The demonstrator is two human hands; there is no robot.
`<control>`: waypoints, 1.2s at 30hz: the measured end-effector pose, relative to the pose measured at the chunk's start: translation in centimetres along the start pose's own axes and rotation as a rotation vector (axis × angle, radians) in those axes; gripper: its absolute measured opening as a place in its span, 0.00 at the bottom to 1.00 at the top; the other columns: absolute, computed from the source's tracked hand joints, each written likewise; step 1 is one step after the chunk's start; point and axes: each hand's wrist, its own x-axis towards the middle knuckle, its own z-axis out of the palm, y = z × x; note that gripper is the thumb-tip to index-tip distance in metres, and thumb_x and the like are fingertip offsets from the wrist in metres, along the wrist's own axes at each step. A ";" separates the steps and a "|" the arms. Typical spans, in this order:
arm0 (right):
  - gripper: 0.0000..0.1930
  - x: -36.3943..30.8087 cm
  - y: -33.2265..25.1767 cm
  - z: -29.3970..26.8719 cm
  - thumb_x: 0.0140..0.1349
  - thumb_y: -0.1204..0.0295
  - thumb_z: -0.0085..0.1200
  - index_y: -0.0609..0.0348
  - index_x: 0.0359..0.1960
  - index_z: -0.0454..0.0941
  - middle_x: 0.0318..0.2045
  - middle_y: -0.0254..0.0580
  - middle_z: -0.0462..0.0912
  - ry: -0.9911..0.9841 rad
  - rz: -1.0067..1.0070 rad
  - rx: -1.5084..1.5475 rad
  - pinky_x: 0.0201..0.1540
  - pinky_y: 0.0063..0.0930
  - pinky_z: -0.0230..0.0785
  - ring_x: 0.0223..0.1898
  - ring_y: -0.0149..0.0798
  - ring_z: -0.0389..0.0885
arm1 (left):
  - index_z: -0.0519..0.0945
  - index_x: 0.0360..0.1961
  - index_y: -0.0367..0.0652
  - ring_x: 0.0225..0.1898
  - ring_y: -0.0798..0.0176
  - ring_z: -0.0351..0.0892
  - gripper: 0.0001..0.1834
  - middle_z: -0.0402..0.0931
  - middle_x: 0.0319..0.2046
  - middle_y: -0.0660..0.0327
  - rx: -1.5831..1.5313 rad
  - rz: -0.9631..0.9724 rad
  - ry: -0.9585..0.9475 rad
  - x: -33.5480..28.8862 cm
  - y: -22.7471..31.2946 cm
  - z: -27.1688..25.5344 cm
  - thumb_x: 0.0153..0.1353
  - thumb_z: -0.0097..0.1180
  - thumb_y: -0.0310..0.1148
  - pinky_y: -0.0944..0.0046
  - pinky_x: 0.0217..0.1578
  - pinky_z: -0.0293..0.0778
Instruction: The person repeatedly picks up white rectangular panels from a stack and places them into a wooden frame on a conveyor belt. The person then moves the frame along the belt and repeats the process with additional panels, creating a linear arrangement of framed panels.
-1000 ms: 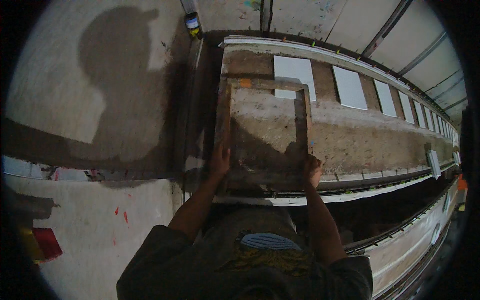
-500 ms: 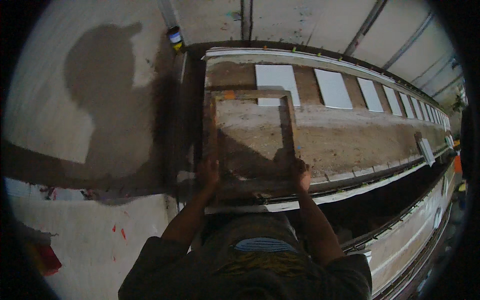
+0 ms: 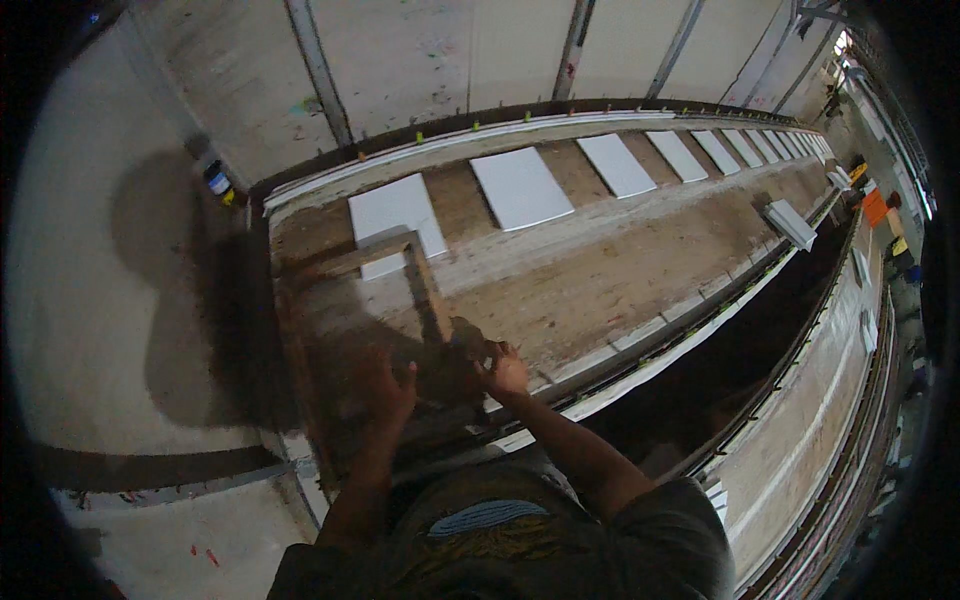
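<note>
A wooden frame (image 3: pixel 430 300) is over the near end of a long brown table (image 3: pixel 620 275), its bar at twelve o'clock and its bar at three o'clock showing plainly, the rest sunk in shadow; its one o'clock corner overlaps the lower part of the nearest white sheet (image 3: pixel 392 208) in this view; whether the frame rests flat or is lifted, I cannot tell.

The left hand (image 3: pixel 388 390) is toward six o'clock of the frame, its thumb standing apart from the dim fingers, so it looks spread; whether it touches the wood is too dark to tell; the right hand (image 3: pixel 506 372) is at four o'clock, just beside the lower end of the three o'clock bar, its fingers bent; I cannot tell whether they pinch anything.

From the frame, more white sheets (image 3: pixel 522 188) run in a spaced row along the table's far side toward two o'clock; a white stack (image 3: pixel 790 224) sits on the near edge, between two and three o'clock; a dark gap (image 3: pixel 690 370) lies at three o'clock, a second table (image 3: pixel 790 480) at four; a small can (image 3: pixel 217 182), blue, white and yellow, is between ten and eleven.
</note>
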 end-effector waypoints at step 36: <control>0.26 16.9 39.2 -36.0 0.62 0.55 0.64 0.63 0.53 0.78 0.45 0.56 0.80 0.537 0.315 0.288 0.44 0.39 0.76 0.41 0.49 0.82 | 0.78 0.53 0.39 0.51 0.43 0.77 0.19 0.79 0.47 0.46 -0.622 0.354 -0.315 6.6 55.1 34.6 0.65 0.62 0.38 0.50 0.54 0.72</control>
